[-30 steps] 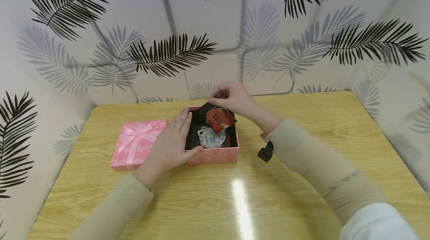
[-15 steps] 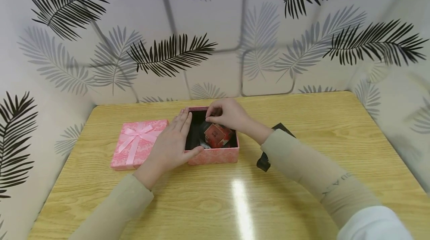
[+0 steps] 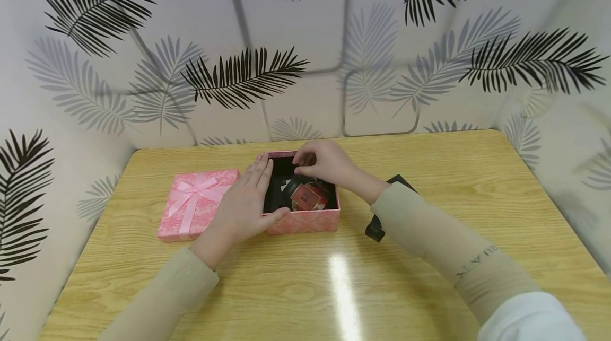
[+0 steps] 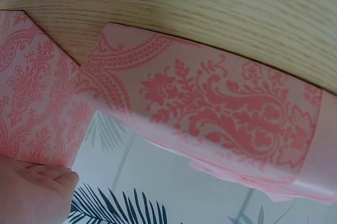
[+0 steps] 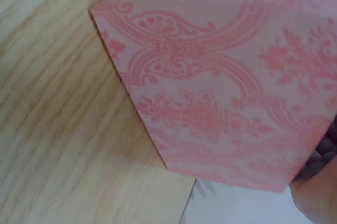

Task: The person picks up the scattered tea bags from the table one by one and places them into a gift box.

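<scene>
A pink patterned gift box [image 3: 305, 221] with a black inside sits uncovered on the table in the head view. My left hand [image 3: 243, 200] lies with straight fingers along its left rim, the thumb reaching over the front edge. At the box's back right, my right hand [image 3: 326, 163] has its fingers bent, thumb and forefinger apart, nothing visible between them. Below that hand, inside the box, lies a dark and red packet [image 3: 305, 198] with a red label. A bit of something pale shows beside it, mostly covered.
The pink box lid [image 3: 197, 206] with a ribbon bow lies left of the box, partly behind my left hand. A black device [image 3: 375, 229] shows by my right wrist. The wooden table [image 3: 286, 288] meets a leaf-patterned backdrop [image 3: 296, 97] behind.
My right hand has lowered the red-labelled packet into the box and let it go; the packet now lies over the pale one. My left hand has stayed put.
</scene>
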Tool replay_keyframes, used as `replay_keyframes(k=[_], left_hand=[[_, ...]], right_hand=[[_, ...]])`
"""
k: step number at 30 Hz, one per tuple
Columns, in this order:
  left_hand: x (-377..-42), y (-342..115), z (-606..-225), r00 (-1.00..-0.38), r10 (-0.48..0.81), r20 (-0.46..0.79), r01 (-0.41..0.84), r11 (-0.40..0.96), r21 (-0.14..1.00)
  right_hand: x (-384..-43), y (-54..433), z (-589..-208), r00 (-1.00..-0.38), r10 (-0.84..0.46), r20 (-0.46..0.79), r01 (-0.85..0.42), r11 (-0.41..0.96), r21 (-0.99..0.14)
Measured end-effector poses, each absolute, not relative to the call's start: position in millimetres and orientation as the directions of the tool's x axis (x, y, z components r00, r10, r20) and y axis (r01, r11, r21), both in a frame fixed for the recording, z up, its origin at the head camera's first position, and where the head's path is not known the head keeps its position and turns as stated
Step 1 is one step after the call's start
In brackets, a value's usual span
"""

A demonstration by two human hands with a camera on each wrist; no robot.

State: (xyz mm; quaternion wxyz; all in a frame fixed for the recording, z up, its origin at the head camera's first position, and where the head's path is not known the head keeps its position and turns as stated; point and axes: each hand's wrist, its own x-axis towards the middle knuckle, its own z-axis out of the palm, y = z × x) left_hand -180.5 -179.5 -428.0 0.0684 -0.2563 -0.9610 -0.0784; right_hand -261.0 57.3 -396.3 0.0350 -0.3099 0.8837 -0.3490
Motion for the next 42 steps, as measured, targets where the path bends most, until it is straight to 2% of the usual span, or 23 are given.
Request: replay_keyframes(k=[17,34,42], left_hand=[[-181,-179,-427,-0.864,0.478,0.156,0.498,0.858,0.129],[-179,-178,-426,-0.873,0.468,0.14,0.485,0.864,0.136],[-180,-178,-427,-0.871,0.469,0.146,0.487,0.864,0.131]], right_hand=[[-269,107,-381,-0.878,-0.443,0.184,-0.414,0.506,-0.756],[-268,178,-389,-0.918,-0.365,0.155,-0.357,0.589,-0.725],[-262,209,-397,-0.945,-0.311,0.102,-0.291,0.651,-0.701]])
